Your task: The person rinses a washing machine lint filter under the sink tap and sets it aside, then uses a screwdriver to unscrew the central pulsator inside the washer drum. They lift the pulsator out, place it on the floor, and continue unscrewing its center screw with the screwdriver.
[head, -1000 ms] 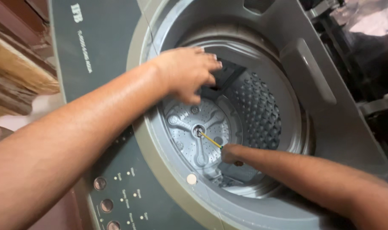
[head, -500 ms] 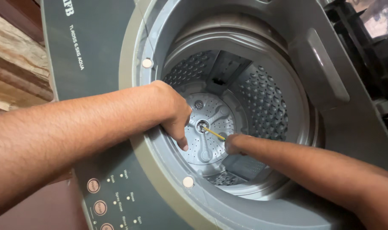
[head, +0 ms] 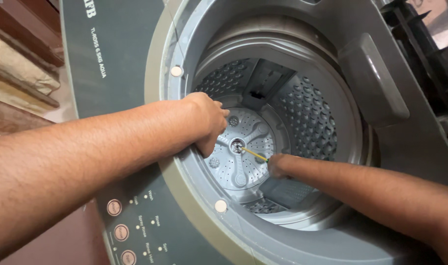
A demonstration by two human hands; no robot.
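Since half a second ago, both arms have pushed a little deeper into the drum and the view has shifted slightly. Seen from above, the left hand is curled at the grey pulsator plate, lower centre of the frame; whether its fingers grip anything cannot be told. The right hand pinches the handle end of a thin yellow screwdriver. This tool looks light, stiff and slim, best held at its thicker handle. Its long axis runs diagonally, tip pointing to the upper left into the hub screw, handle to the lower right. Perforated drum wall surrounds both hands.
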